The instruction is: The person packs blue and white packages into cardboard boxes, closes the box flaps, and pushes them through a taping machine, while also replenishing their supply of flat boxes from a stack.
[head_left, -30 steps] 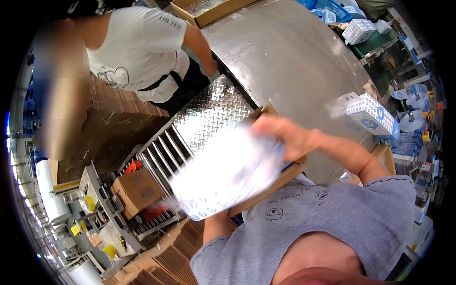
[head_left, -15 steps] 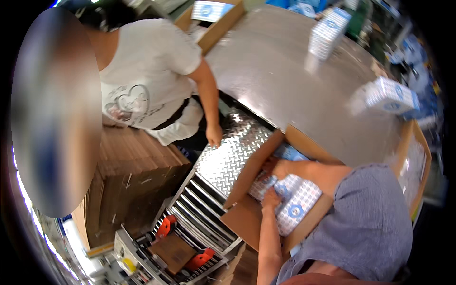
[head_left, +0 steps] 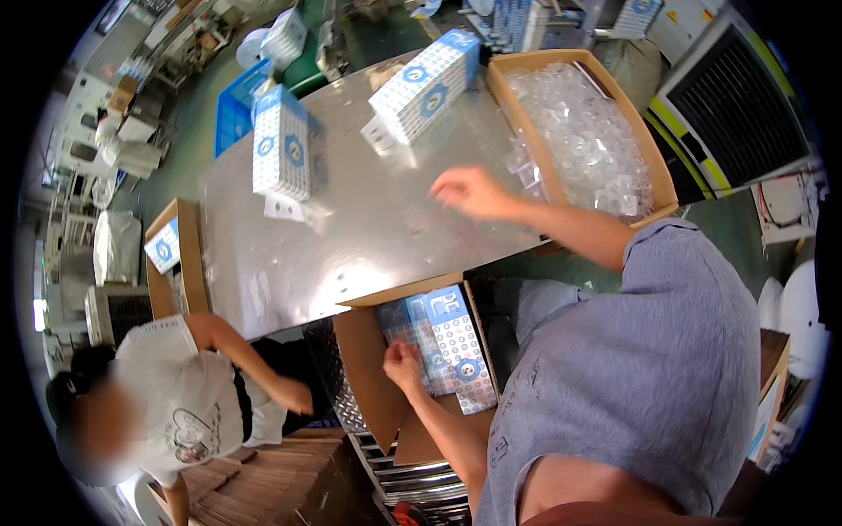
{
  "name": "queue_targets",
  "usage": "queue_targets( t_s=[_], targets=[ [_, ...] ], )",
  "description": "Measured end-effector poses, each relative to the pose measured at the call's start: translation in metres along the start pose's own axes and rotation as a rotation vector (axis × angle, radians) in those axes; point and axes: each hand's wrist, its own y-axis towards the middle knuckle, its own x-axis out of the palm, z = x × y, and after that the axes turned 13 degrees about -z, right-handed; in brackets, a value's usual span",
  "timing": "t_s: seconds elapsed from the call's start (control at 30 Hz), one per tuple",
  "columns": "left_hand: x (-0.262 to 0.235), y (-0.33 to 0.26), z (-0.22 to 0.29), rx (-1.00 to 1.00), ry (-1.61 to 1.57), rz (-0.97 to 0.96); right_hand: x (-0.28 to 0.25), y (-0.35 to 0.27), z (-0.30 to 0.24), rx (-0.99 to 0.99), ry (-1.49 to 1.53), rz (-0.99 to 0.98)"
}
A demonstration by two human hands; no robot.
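Note:
An open cardboard box (head_left: 368, 373) sits in front of me, holding blue-and-white patterned cartons (head_left: 456, 355) side by side. My left hand (head_left: 403, 366) is inside the box at the cartons' left side, its fingers curled together; whatever they grip is hidden. Above the metal table, my right hand (head_left: 474, 193) is raised with its fingers loosely apart and nothing in them. Nearest to it are a stack of patterned cartons (head_left: 425, 88) farther back and a large cardboard box of clear plastic pieces (head_left: 579, 140) to its right.
Another carton stack (head_left: 281, 145) stands on the steel table (head_left: 342, 237). At lower left, a co-worker in a white shirt (head_left: 189, 394) is beside flat cardboard (head_left: 263, 482). Rollers (head_left: 412, 478) run under my box. A blue crate (head_left: 237, 105) stands beyond the table.
My right hand has left the box and moved out over the table. My left hand stays at the cartons. The view has swung right, bringing the box of plastic pieces fully into sight.

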Motion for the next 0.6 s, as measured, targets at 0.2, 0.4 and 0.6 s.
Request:
queue_targets(
  t_s=[0.2,0.4,0.6],
  targets=[
    [0.156,-0.024,0.22,0.551,0.341,-0.086,-0.219,-0.1,0.109,0.159,-0.345,0.614],
    [0.347,0.008,0.164,0.853,0.935,-0.5,-0.224,-0.029,0.077,0.075,-0.688,-0.091],
    [0.424,0.038,0.142,0.726,0.994,-0.703,-0.215,0.033,0.11,0.247,-1.236,-0.77]
  ],
)
